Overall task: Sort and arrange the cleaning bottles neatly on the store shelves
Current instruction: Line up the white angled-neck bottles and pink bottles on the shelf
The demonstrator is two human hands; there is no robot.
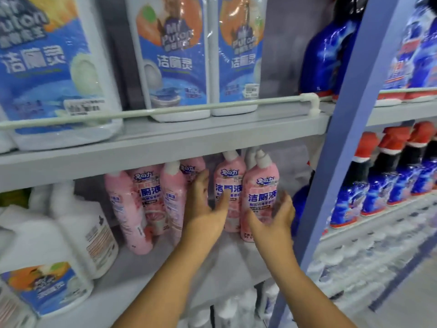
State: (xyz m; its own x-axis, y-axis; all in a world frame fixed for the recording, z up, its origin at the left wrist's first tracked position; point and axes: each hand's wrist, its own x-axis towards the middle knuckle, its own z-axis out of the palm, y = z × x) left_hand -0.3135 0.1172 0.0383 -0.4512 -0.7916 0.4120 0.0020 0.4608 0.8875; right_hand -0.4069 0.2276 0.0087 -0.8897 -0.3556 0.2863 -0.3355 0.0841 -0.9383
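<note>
On the middle shelf (146, 275), a bunch of pink toilet-cleaner bottles (142, 204) leaned at the back. The left hand (204, 204) touched one upright pink bottle (228, 192), fingers straight and apart. The right hand (277, 213) cupped the front pink bottle (259, 197), fingers loosely spread. Lining them up seemed underway; next, probably standing the leaning ones straight.

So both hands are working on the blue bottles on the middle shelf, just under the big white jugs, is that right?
Not quite: the bottles are pink, not blue. In the head view the left hand and right hand flank the pink bottles on the middle shelf, just under the big white jugs. The blue bottles stand in the neighbouring bay to the right, untouched.
</note>
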